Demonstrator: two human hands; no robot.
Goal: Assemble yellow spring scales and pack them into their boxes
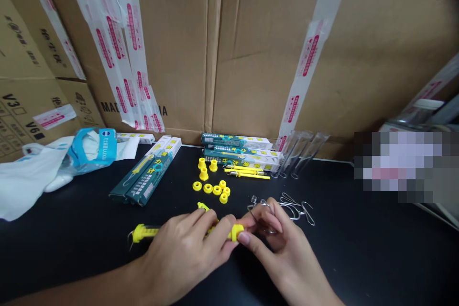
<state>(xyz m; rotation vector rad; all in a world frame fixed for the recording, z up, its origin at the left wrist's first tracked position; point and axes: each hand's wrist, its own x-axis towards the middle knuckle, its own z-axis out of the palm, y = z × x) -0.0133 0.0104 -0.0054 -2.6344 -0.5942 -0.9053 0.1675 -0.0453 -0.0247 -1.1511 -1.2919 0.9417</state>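
Observation:
My left hand [186,253] is wrapped round a long yellow spring scale [145,232] that lies across the black table [71,248]; its hooked end sticks out to the left. My right hand [276,244] pinches the yellow cap [236,232] at the scale's right end, with a thin wire piece [258,206] by its fingers. Several loose yellow caps [213,187] lie just beyond my hands. More wire hooks [299,209] lie to the right of them.
Green and white product boxes [148,177] lie at left, and more boxes [240,149] with yellow rods [247,172] are stacked at the back. Clear sleeves [303,153] lean on the cardboard cartons [251,48]. White and blue plastic bags [53,162] lie far left.

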